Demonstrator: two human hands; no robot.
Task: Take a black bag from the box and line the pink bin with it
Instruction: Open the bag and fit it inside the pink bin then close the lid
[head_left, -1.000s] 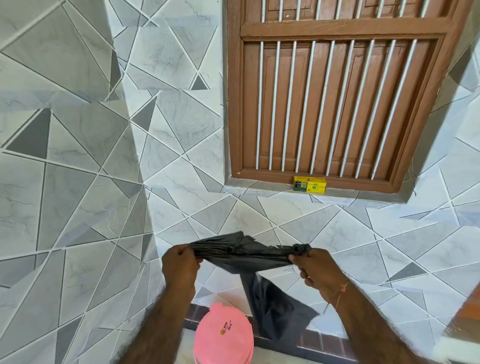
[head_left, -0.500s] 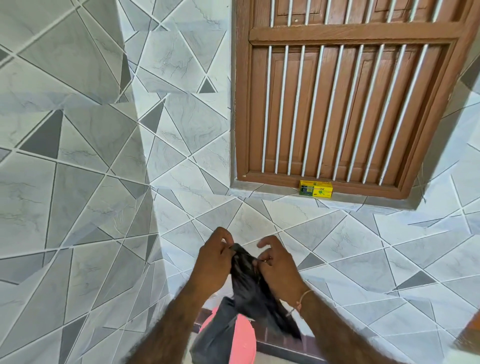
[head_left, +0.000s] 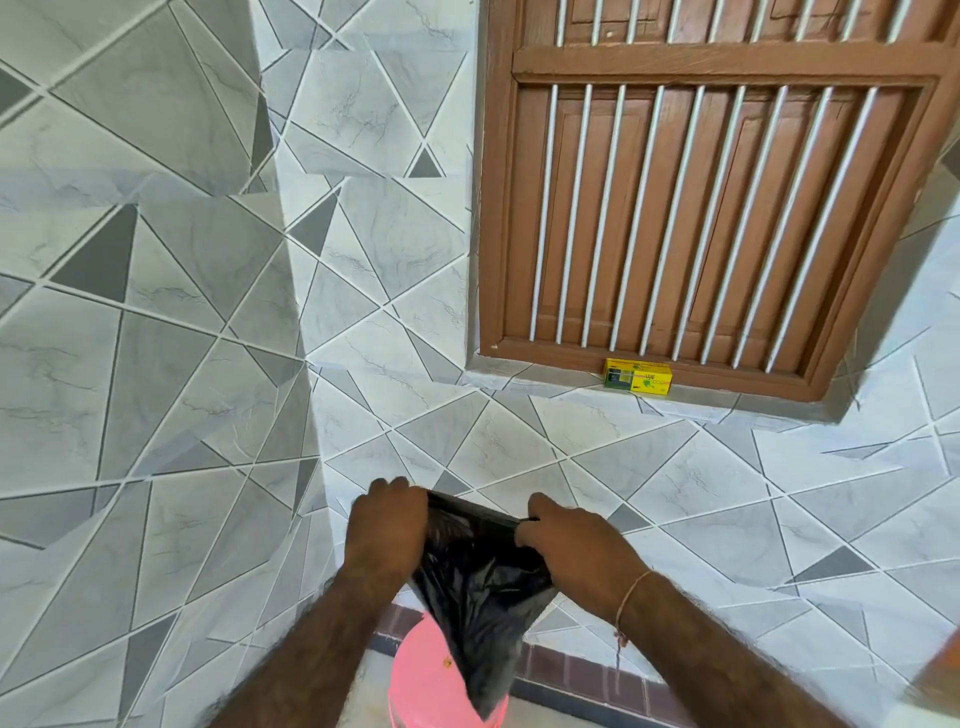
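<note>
Above the pink bin (head_left: 436, 691), my left hand (head_left: 387, 530) and right hand (head_left: 576, 540) both grip the black bag (head_left: 480, 587); its tail hangs over the bin's lid. The yellow box (head_left: 637, 378) sits higher up, on the window sill (head_left: 530, 375).

this looks like a tiled corner of a home. the walls are covered in glossy grey and white marble-look tiles (head_left: 171, 291) cut into angled shapes. a brown wooden shuttered window with white metal bars (head_left: 696, 208) sits in the wall, a small yellow cardboard box (head_left: 637, 378) on its sill. a dark brick-patterned skirting strip (head_left: 582, 675) runs along the floor.
</note>
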